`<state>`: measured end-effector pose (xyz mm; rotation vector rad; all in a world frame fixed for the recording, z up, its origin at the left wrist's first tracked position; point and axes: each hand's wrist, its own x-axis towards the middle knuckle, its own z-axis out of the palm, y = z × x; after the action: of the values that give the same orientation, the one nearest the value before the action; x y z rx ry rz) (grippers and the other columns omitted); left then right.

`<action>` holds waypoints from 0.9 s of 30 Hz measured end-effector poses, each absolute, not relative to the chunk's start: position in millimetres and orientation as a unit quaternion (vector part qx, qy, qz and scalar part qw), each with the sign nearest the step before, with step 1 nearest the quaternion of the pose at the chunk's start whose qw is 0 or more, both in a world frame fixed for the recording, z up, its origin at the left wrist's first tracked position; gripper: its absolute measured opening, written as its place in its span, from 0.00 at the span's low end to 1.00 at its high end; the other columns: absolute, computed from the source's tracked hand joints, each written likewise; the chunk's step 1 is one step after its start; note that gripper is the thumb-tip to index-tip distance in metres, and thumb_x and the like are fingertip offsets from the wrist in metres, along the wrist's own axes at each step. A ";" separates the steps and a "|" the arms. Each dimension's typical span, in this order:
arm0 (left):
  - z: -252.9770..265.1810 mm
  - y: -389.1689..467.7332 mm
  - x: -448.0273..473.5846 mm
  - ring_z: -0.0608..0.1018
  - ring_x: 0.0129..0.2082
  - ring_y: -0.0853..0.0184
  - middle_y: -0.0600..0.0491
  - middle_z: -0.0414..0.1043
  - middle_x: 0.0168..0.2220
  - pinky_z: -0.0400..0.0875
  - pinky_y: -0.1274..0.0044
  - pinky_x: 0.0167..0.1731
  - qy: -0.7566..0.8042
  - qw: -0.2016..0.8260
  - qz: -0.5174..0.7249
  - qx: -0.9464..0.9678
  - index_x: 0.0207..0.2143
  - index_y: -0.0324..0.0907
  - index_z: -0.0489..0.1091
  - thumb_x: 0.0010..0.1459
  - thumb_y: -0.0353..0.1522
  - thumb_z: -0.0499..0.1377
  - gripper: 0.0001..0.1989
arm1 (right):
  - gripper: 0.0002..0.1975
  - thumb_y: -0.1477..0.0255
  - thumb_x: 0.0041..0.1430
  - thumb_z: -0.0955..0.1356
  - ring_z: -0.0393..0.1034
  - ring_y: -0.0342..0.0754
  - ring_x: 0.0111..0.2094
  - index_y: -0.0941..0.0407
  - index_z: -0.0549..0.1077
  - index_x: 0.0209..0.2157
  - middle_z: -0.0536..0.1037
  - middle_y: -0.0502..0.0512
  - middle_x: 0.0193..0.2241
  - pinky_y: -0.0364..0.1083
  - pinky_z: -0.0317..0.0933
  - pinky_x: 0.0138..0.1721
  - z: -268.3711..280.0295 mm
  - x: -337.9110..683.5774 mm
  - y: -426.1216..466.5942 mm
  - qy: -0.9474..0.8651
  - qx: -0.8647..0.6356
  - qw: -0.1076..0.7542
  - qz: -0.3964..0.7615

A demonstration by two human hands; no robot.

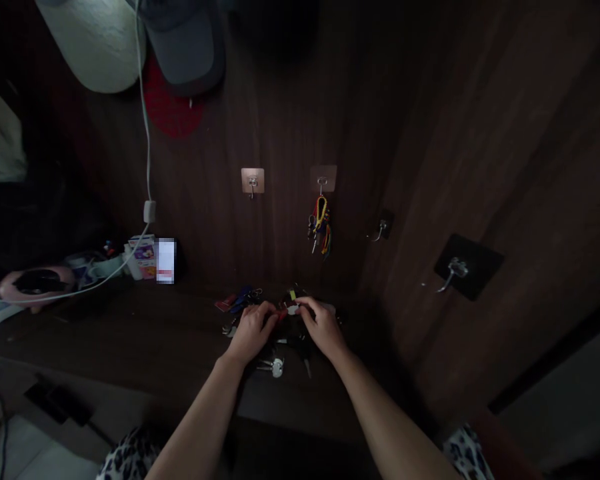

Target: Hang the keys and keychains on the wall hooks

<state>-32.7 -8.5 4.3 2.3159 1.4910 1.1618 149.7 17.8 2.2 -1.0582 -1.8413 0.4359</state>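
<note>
On the dark wooden shelf, my left hand [254, 327] is closed, with its thumb and fingertips at a small red strap [282, 314]. My right hand [323, 325] pinches a silver key [293, 309] beside that strap. Around both hands lie several bunches of keys. Red and blue key tags [237, 301] rest behind my left hand, and a yellow tag [293, 294] lies just behind the silver key. Nearer to me are loose-hanging silver keys [277, 367] on a ring and a dark key [307, 365]. Dim light hides how the pieces are joined.
A key bunch with a colourful cord [321, 217] hangs from a wall hook [323, 180]. A bare hook [253, 181] is left of it; more hooks [457, 268] are at right. A lit phone [165, 261], boxes [144, 257], a white cable [147, 133] and caps [185, 50] are at left.
</note>
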 end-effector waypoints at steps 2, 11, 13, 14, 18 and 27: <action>5.7 -9.7 -29.6 0.73 0.36 0.67 0.54 0.73 0.34 0.63 0.75 0.40 0.481 0.079 0.401 0.776 0.34 0.44 0.65 0.60 0.35 0.47 0.09 | 0.15 0.68 0.58 0.60 0.69 0.49 0.44 0.50 0.69 0.46 0.76 0.52 0.41 0.48 0.60 0.47 4.0 146.5 14.7 -0.759 -0.416 0.452 0.216; 9.1 -14.4 -22.4 0.73 0.31 0.69 0.56 0.72 0.31 0.64 0.76 0.38 0.468 0.124 0.400 0.778 0.35 0.45 0.65 0.60 0.36 0.48 0.09 | 0.16 0.61 0.56 0.62 0.70 0.51 0.43 0.53 0.74 0.40 0.78 0.54 0.38 0.49 0.61 0.45 5.9 135.2 13.0 -0.703 -0.356 0.492 0.369; 9.5 -14.4 -23.1 0.74 0.31 0.69 0.56 0.72 0.30 0.65 0.77 0.37 0.481 0.153 0.417 0.756 0.37 0.44 0.65 0.60 0.37 0.48 0.09 | 0.15 0.61 0.54 0.64 0.71 0.50 0.41 0.53 0.75 0.39 0.78 0.53 0.37 0.49 0.61 0.44 8.9 135.9 13.6 -0.653 -0.355 0.544 0.388; 9.4 -14.2 -23.4 0.74 0.31 0.69 0.56 0.72 0.30 0.66 0.77 0.36 0.487 0.165 0.424 0.745 0.38 0.44 0.65 0.60 0.37 0.48 0.10 | 0.14 0.62 0.53 0.65 0.71 0.49 0.40 0.53 0.75 0.38 0.78 0.53 0.36 0.48 0.62 0.44 10.2 136.6 14.1 -0.628 -0.355 0.564 0.401; 7.6 -12.5 -23.6 0.75 0.34 0.68 0.54 0.73 0.33 0.67 0.76 0.38 0.503 0.189 0.448 0.715 0.42 0.44 0.65 0.58 0.38 0.50 0.12 | 0.10 0.65 0.47 0.69 0.71 0.48 0.36 0.54 0.76 0.32 0.79 0.52 0.33 0.47 0.62 0.41 13.0 139.4 16.5 -0.550 -0.342 0.607 0.460; 6.4 -8.6 -23.8 0.74 0.38 0.68 0.54 0.74 0.38 0.66 0.77 0.40 0.500 0.182 0.484 0.694 0.41 0.44 0.69 0.56 0.38 0.52 0.13 | 0.21 0.70 0.42 0.72 0.71 0.44 0.32 0.53 0.68 0.42 0.77 0.47 0.28 0.42 0.62 0.33 15.4 145.3 19.6 -0.424 -0.293 0.675 0.528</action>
<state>-23.8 -8.6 6.4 1.9592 1.4123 1.3659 145.3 19.6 15.4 -0.6585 -0.9529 1.1872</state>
